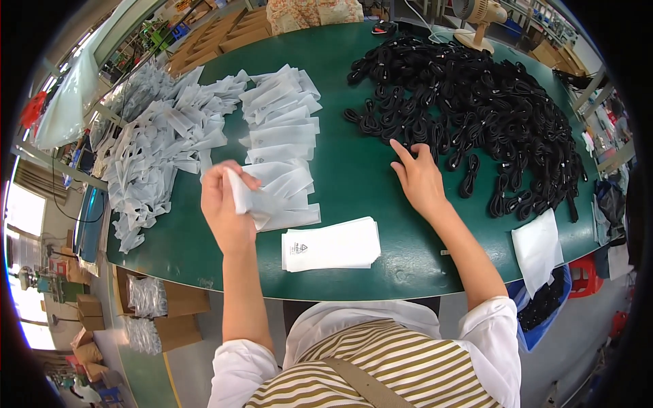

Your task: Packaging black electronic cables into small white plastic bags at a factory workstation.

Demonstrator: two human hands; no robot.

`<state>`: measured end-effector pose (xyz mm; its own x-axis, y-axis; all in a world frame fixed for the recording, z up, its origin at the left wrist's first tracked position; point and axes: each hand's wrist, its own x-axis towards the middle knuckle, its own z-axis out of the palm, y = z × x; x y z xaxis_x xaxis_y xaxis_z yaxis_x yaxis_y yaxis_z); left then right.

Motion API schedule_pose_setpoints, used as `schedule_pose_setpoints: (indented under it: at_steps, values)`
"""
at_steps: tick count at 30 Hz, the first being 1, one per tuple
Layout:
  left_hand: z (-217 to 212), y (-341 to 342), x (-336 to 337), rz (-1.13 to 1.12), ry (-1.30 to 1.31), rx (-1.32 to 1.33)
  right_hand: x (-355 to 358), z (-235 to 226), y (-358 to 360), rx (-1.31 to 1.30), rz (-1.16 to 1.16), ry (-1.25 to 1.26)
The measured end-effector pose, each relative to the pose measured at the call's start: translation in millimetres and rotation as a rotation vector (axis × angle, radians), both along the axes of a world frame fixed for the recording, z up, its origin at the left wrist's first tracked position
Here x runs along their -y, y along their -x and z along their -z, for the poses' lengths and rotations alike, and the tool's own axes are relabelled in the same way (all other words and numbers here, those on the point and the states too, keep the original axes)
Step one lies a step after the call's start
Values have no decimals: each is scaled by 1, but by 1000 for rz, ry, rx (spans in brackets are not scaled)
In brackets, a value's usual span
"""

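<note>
My left hand point(228, 211) is closed on a frosted white plastic bag point(253, 201), held just above the near end of a row of overlapping bags point(282, 129). Whether anything is inside the held bag I cannot tell. Fingers apart and empty, my right hand point(423, 180) reaches to the near edge of a large heap of coiled black cables point(476, 112). One cable bundle point(469, 175) lies slightly apart, to the right of that hand. Between my forearms, close to the table's front edge, is a flat stack of white bags point(333, 246) with dark printing.
A big heap of frosted bags point(160, 143) covers the left of the green table point(381, 282). A fan point(479, 20) stands at the far right. White sheets point(535, 248) overhang the right edge above a blue bin point(561, 316). Cartons point(180, 299) stand below on the left.
</note>
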<state>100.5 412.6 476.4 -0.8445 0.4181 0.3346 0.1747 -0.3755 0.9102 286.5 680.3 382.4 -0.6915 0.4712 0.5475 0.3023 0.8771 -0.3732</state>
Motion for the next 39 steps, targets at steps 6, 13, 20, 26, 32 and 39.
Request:
schedule_pose_setpoints:
  at_steps: [6, 13, 20, 26, 32, 39]
  values:
    - [54, 42, -36, -313, 653, -772, -5, 6, 6, 267, 171, -99]
    - [57, -57, -27, 159, 570, -870, -4, 19, -43, 102, -34, 300]
    - [82, -108, -18, 393, 660, -918, 68, -17, -81, -25, -195, 1209]
    - [88, -106, -12, 419, 646, -506, 91, -37, -103, -35, -339, 481]
    - [83, -109, -13, 460, 493, -424, 90, -44, -107, 223, -483, 351]
    - [67, -111, -17, 484, 432, -768, 97, -31, -92, 283, -376, 1018]
